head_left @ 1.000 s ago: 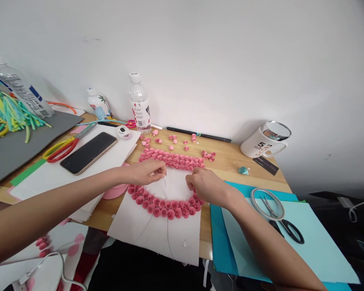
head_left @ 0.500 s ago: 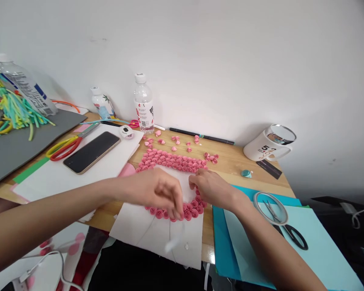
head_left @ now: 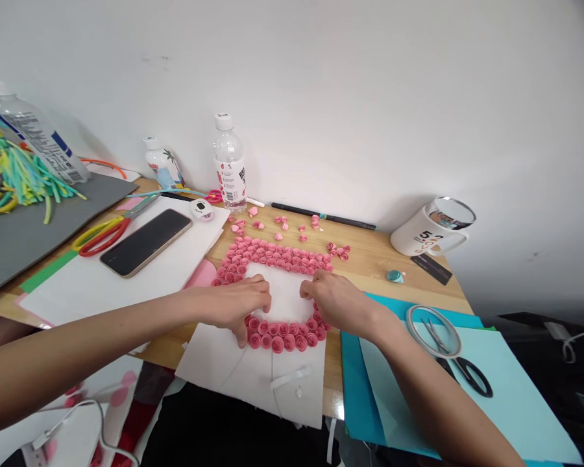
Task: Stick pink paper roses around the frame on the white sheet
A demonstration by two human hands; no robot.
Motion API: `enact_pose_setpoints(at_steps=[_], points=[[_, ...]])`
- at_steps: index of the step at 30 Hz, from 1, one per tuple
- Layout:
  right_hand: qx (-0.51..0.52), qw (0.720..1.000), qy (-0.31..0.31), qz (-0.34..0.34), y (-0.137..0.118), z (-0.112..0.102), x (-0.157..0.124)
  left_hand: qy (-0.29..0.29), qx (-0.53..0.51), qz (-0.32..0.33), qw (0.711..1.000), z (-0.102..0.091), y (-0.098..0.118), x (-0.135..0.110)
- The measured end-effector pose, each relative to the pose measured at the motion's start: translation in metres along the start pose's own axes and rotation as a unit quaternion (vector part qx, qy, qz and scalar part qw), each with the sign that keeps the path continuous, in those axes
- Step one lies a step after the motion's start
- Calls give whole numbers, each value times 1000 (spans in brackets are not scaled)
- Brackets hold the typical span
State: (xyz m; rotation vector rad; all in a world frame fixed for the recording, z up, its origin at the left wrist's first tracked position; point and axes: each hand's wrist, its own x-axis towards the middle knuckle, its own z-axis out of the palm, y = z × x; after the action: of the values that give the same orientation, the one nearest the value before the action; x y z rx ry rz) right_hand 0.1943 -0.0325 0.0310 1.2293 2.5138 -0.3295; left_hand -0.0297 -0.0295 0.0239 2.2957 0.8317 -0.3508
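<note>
Rose ring: pink paper roses (head_left: 282, 329) set in a ring on a white sheet (head_left: 214, 363), under and between both hands.
Left hand: left hand (head_left: 241, 305) has its fingers bent and its tips down on the ring's left side, clasping nothing visible.
Right hand: right hand (head_left: 338, 303) is curled on the ring's right side; a pinch cannot be told.
Change: a second ago the left hand pinched a white strip (head_left: 292, 377). The strip now lies loose, nearer the person than the hands.
Meaning: the left hand looks freed, and both hands bear on the ring.
Around: loose roses (head_left: 279, 224) lie beyond the hands, and a tape roll (head_left: 433, 329) is right of the right hand.
</note>
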Motion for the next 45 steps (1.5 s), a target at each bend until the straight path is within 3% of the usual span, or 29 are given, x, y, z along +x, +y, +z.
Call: enact_pose_setpoints(at_steps=[17,22,27,36,41,45], points=[[-23,1000,-4,-6,-4,0,0,-12,-14,11,1000,-3,1,0],[-27,1000,2,-13,-4,1,0,18,-30,40,999,2,-9,6],[-30,999,7,-18,-3,4,0,19,16,66,997,5,-17,13],[-38,999,15,-27,-4,4,1,7,138,97,986,1,-4,23],[-36,999,14,-25,-4,4,1,9,107,124,986,2,-15,23],[-37,999,19,-28,-4,5,1,15,52,100,994,-1,-16,20]])
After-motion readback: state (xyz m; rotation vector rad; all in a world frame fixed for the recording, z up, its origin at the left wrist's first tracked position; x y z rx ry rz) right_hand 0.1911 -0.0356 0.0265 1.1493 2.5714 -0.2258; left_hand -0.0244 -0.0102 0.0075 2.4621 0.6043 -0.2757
